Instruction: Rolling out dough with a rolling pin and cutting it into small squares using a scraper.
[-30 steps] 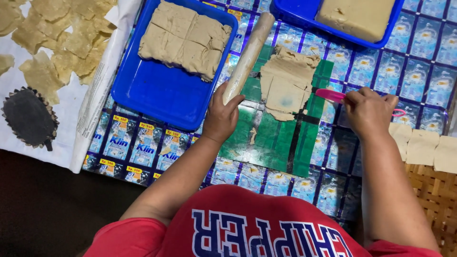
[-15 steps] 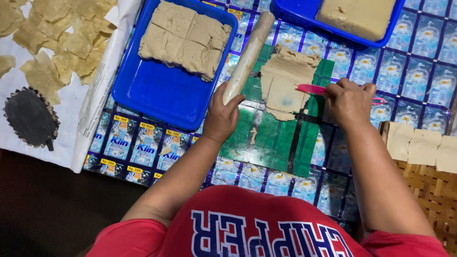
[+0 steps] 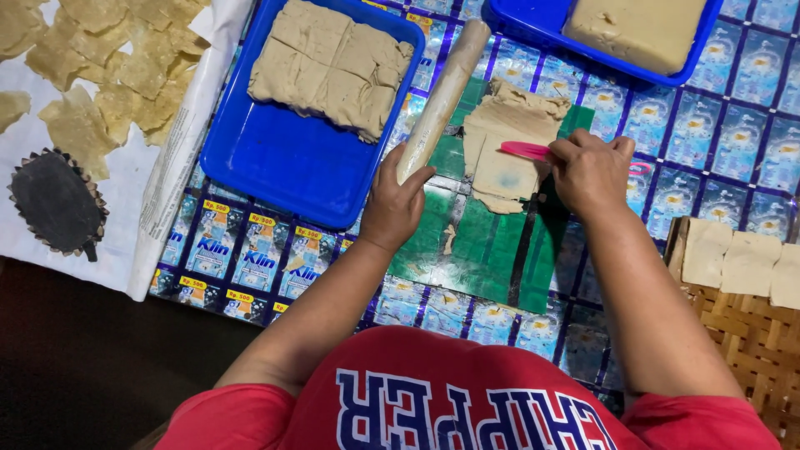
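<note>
My left hand (image 3: 393, 204) grips the near end of a long wooden rolling pin (image 3: 443, 93) that lies slanted on the mat. My right hand (image 3: 590, 171) holds a pink plastic tool (image 3: 525, 150) whose blade rests on a thin, ragged sheet of beige dough (image 3: 504, 142). The dough sheet lies on a green plastic patch (image 3: 492, 242) in the middle of the mat, just right of the pin.
A blue tray (image 3: 292, 162) with flattened dough slabs (image 3: 333, 67) sits left of the pin. Another blue tray (image 3: 550, 29) with a dough block stands at the top right. Fried-looking pieces (image 3: 108, 58) lie on white paper, beside a dark spiky object (image 3: 57, 202). Dough squares (image 3: 737, 258) rest on a woven basket (image 3: 750, 350).
My right hand has moved left with the pink tool onto the dough sheet. My left hand stays on the rolling pin.
</note>
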